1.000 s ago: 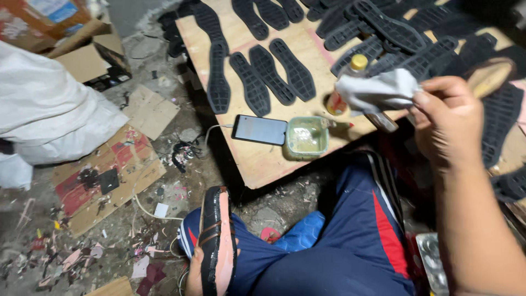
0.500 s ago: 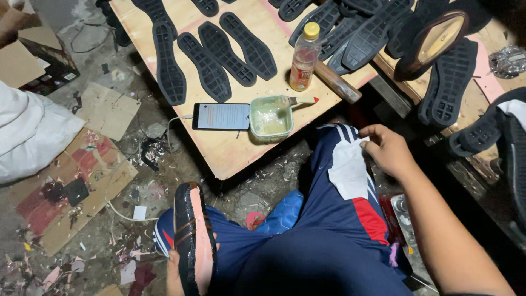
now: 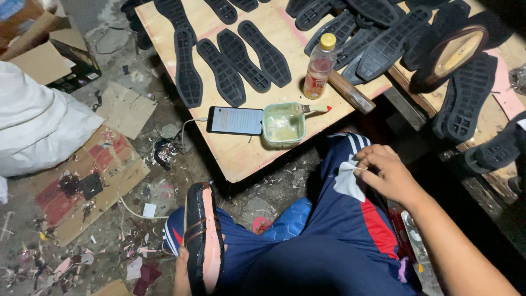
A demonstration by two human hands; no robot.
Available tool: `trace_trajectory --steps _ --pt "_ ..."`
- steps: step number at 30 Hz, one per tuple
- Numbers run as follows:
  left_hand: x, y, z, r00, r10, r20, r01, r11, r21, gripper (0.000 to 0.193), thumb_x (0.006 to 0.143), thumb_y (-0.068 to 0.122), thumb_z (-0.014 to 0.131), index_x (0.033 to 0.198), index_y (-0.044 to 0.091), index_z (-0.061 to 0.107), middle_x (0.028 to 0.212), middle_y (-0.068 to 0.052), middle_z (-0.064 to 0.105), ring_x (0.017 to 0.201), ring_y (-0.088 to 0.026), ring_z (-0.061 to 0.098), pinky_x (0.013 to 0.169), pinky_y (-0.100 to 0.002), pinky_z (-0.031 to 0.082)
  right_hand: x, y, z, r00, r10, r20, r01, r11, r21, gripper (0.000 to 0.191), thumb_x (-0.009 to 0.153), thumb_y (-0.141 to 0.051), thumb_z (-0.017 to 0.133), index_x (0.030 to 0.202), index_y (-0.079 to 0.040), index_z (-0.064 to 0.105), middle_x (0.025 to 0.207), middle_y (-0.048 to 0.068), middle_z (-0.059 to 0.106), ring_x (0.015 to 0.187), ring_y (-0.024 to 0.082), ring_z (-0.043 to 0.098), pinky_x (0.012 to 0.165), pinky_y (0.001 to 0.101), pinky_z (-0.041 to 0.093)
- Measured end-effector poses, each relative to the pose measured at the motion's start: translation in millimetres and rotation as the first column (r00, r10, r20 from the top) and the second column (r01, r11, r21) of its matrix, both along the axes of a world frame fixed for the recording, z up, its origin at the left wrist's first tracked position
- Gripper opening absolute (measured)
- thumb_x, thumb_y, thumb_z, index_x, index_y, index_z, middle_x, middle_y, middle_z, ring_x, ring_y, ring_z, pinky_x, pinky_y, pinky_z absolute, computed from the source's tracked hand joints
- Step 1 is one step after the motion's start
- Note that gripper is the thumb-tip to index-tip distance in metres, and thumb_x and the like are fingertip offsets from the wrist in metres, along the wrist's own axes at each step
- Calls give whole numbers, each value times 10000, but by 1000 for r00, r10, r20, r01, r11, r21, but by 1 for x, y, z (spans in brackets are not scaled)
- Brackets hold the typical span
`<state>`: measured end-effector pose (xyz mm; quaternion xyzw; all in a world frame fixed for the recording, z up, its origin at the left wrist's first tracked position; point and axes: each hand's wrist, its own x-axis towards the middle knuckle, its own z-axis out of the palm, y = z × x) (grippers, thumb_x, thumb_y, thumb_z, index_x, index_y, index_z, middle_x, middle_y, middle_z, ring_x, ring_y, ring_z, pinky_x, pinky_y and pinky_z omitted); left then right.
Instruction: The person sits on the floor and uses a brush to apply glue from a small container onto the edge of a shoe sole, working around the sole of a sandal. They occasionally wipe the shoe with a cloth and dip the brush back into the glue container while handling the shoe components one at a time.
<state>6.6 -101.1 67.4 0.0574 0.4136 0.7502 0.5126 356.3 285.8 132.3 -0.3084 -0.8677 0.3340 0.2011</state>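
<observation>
My right hand [image 3: 388,174] rests on my right thigh and pinches a small white cloth [image 3: 348,181] against the blue track trousers. My left hand [image 3: 182,267] shows only at the bottom edge, gripping a shoe with a black sole and pink edge [image 3: 203,237] that stands upright on my left knee. In front of my knees, a wooden board [image 3: 235,156] carries several black rubber soles [image 3: 227,71], a phone with a lit screen [image 3: 235,120], a green tub of glue [image 3: 283,124] with a brush [image 3: 316,109], a small yellow-capped bottle [image 3: 320,66] and a wooden handle [image 3: 352,91].
More black soles and a shoe with a tan insole [image 3: 453,53] crowd the board's right side. A white sack [image 3: 38,129] and flattened cardboard [image 3: 90,183] lie on the littered floor to the left. A cable [image 3: 186,127] runs from the phone.
My right hand has come down from above the board with the white cloth and now rests on my thigh. The view has tilted down and shifted.
</observation>
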Motion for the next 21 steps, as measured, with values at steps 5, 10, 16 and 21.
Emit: trace_trajectory --steps 5,10,16,21 --pt "1 4 -2 1000 18 6 -18 1000 16 909 941 624 526 1558 -14 329 1433 -222 519 1222 -354 589 1012 -519 494 4 15 25 754 -338 -563 -154 743 -652 212 863 -39 679 715 -107 543 1187 153 695 998 234 647 1011 454 462" --pt "0 8 -2 1000 17 -23 -17 1000 11 884 933 594 523 1542 -12 317 1458 -246 501 1210 -385 605 1003 -564 502 -26 44 60 492 -479 -727 -372 639 -673 155 1068 -123 642 944 -75 563 835 125 623 717 227 645 863 556 609" --pt "-1 18 4 998 31 56 -32 999 16 911 867 597 587 1538 46 312 1393 -227 530 1185 -378 612 987 -563 520 -86 102 89 726 -467 -505 -21 719 -695 85 1006 -74 666 1070 -37 625 913 50 664 776 152 678 738 380 631" --pt "3 30 10 997 70 41 -74 992 106 954 876 607 647 1524 -25 347 1321 -261 569 1092 -389 652 899 -553 559 -116 144 105 908 -158 -387 63 967 -246 197 985 -73 716 1146 -1 628 1004 50 677 834 102 639 718 259 526"
